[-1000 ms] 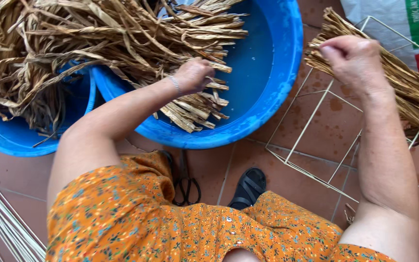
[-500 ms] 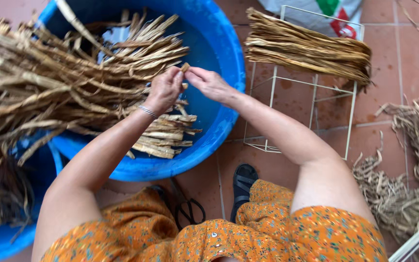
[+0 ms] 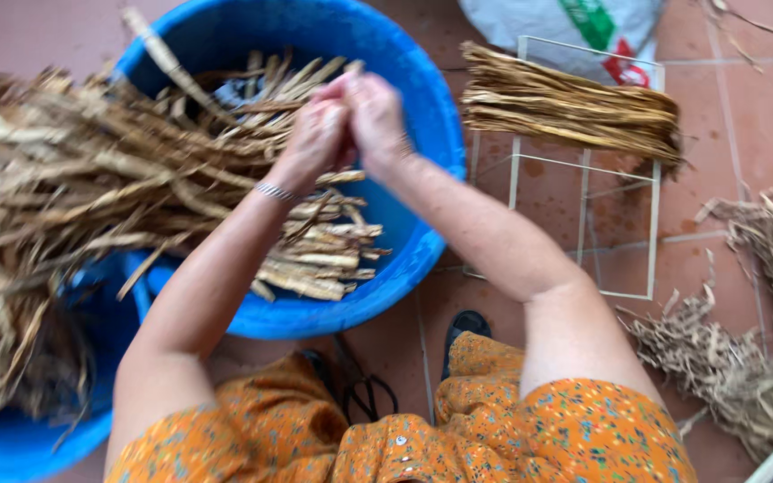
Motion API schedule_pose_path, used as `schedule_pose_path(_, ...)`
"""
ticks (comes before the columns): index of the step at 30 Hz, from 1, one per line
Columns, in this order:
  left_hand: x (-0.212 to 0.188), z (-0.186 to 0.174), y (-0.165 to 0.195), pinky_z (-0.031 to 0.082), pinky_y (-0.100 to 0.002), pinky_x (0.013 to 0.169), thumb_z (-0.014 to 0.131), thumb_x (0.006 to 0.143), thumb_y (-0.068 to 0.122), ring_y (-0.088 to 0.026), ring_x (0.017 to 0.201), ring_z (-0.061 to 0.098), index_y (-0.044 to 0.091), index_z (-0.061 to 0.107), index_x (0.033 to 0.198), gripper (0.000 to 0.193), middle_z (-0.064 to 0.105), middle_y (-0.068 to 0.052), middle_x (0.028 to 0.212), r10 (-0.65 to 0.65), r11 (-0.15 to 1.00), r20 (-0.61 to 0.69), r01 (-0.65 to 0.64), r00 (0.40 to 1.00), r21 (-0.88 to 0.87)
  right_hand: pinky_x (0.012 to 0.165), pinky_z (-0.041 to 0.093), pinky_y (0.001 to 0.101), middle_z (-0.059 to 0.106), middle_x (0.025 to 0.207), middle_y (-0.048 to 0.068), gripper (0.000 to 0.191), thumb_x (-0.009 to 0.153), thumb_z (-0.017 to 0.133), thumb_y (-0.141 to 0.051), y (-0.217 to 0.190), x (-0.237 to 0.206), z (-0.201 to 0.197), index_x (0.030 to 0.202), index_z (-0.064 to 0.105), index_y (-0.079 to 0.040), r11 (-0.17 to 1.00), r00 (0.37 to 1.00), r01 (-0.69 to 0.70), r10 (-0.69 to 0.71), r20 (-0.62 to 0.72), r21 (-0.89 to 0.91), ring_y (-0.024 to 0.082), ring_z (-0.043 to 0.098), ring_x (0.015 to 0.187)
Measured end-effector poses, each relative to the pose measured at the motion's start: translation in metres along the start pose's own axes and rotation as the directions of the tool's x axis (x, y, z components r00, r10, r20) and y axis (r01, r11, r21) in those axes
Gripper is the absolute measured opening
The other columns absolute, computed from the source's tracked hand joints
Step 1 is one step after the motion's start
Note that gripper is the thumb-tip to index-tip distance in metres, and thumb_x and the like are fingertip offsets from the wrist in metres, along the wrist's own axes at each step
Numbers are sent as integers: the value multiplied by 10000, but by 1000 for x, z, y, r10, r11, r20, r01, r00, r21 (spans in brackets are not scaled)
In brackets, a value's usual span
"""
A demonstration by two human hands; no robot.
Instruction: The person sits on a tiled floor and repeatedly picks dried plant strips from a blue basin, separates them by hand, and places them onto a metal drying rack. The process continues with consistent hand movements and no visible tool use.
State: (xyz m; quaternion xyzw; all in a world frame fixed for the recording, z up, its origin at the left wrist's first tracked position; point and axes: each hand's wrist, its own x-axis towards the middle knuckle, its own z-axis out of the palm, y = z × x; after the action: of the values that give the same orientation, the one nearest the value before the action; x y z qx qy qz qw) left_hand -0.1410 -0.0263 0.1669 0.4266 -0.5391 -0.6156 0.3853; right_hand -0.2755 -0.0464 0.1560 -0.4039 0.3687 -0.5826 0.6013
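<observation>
Terracotta floor tiles (image 3: pixel 753 125) under blue tub (image 3: pixel 422 98); wire frame (image 3: pixel 583 170) beside.

Glossy plastic tub (image 3: pixel 422 116), dry fibrous strips (image 3: pixel 91 179)

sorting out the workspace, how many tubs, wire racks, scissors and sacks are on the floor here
round blue plastic tubs: 2
white wire rack: 1
black-handled scissors: 1
white woven sack: 1
total: 5
</observation>
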Motion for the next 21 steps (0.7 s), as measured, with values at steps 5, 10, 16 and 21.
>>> schedule_pose_path(5,11,23,14,484,-302,482,419,966,225,-140,534,592,82,597,827,267,606,-17,632,178,983,3,-178,984,39,710,633,449,638,796,101,332,1060,525,-330,-22,36,-27,1007,592,-10,983,997,-24,38,-72,182,276,726,693)
schedule_pose_path(10,-15,33,19,539,-364,519,456,938,230,-177,543,632,52,629,856,261,621,-78,628,209,953,-64,-189,976,237,550,504,425,398,642,-14,329,1094,497,-375,-59,77,-56,969,571,-79,923,984,-76,131,-122,378,143,408,518)
schedule_pose_path(16,-24,16,6,517,-455,644,443,991,159,-280,722,595,66,559,848,206,605,-130,847,544,436,208,-486,813,758,413,211,316,384,626,-4,280,1057,497,-328,-73,113,-73,980,582,-73,957,937,5,97,-336,289,128,289,461)
schedule_pose_path(21,-32,9,-6,460,-451,587,416,1017,146,-291,668,542,72,502,840,211,547,-146,797,503,422,225,-464,835,779,429,237,315,377,644,-3,249,1040,515,-282,-73,126,-81,994,592,-50,964,920,40,67,-386,263,127,306,480)
